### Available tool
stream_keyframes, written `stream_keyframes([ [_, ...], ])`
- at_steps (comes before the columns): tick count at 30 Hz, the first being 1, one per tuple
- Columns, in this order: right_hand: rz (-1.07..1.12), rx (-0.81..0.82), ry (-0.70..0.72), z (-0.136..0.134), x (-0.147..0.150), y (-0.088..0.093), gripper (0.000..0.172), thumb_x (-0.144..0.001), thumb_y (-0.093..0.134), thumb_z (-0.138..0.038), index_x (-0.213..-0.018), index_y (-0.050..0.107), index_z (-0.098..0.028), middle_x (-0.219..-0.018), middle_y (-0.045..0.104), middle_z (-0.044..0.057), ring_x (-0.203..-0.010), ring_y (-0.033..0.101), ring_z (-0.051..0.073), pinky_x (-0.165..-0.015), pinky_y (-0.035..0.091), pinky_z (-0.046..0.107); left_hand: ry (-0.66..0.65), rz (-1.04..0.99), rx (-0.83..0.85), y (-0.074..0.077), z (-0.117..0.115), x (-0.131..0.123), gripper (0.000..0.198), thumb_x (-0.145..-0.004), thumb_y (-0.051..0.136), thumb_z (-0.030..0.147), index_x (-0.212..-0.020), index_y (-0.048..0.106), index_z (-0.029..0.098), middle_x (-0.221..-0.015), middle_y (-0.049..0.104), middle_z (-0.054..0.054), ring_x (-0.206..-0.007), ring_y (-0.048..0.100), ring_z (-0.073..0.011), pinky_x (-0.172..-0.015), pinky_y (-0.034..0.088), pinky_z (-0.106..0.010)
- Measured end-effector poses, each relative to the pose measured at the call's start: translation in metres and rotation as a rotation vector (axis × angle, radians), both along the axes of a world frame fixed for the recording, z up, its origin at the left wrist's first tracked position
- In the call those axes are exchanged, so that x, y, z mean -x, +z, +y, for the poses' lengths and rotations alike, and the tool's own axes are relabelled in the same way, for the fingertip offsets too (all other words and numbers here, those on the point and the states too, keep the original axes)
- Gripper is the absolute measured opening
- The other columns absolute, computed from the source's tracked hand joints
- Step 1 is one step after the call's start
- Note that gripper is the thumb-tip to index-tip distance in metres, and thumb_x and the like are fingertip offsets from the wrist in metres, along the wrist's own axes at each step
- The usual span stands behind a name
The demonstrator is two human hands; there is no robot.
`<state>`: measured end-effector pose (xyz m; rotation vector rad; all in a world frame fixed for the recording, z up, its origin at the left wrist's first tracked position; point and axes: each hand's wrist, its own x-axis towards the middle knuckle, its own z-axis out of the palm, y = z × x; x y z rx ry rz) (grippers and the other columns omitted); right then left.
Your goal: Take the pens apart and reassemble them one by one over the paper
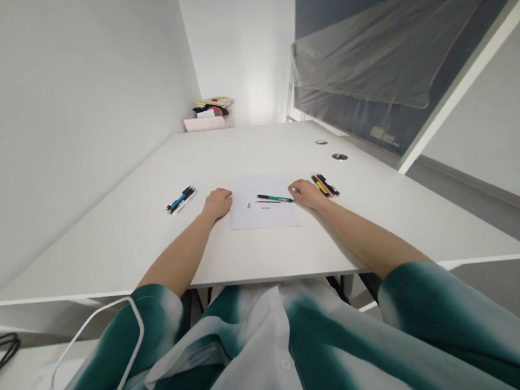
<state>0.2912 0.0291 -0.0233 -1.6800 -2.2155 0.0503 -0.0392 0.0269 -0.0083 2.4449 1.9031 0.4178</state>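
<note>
My left hand (218, 203) rests on the table at the left edge of a white sheet of paper (262, 220), its fingers loosely bent and holding nothing. At the sheet's right edge lies my right hand (305, 193), also empty, with its fingertips close to the end of a green pen barrel (275, 198). Just below the barrel is a thin dark ink refill (268, 202). A small pen spring (265, 208) and a tiny cone-shaped pen tip (249, 205) lie apart from each other on the paper.
Several pens (181, 200) lie left of my left hand. Several more pens and highlighters (325, 185) lie beside my right hand. A pale box (206, 123) with items stands at the far end of the white table (247, 150). A plastic-covered dark panel (367, 64) rises at right.
</note>
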Motion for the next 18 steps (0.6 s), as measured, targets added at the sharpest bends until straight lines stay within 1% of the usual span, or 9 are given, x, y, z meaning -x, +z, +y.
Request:
stream_keyframes([
  [3,-0.008,-0.017,-0.013,-0.0009,0.0009,0.0008,0.039,-0.088,0.044,-0.01,-0.116,0.071,-0.017,-0.127,0.065,0.011,-0.116,0.059,0.022,-0.102,0.041,0.03,0.001,0.007,0.001,-0.0007,0.0007,0.0002,0.041,-0.092,0.042,0.029,-0.124,0.065,0.021,-0.133,0.061,-0.009,-0.12,0.057,-0.0268,-0.105,0.045,-0.041],
  [9,0.004,-0.013,0.007,-0.0038,0.0026,0.0045,0.035,-0.09,0.046,-0.017,-0.113,0.072,-0.016,-0.123,0.067,0.012,-0.115,0.059,0.023,-0.102,0.041,0.031,0.008,0.002,0.01,-0.0012,0.001,0.0002,0.041,-0.091,0.042,0.029,-0.124,0.065,0.021,-0.134,0.06,-0.009,-0.121,0.056,-0.0271,-0.105,0.045,-0.041],
  [18,0.002,-0.015,0.008,-0.004,0.0032,0.0039,0.035,-0.091,0.045,-0.019,-0.114,0.072,-0.016,-0.123,0.067,0.013,-0.116,0.058,0.023,-0.102,0.04,0.032,-0.009,-0.025,0.001,-0.0036,0.0041,0.0019,0.04,-0.09,0.043,0.03,-0.122,0.067,0.022,-0.131,0.062,-0.009,-0.119,0.056,-0.0275,-0.105,0.044,-0.043],
])
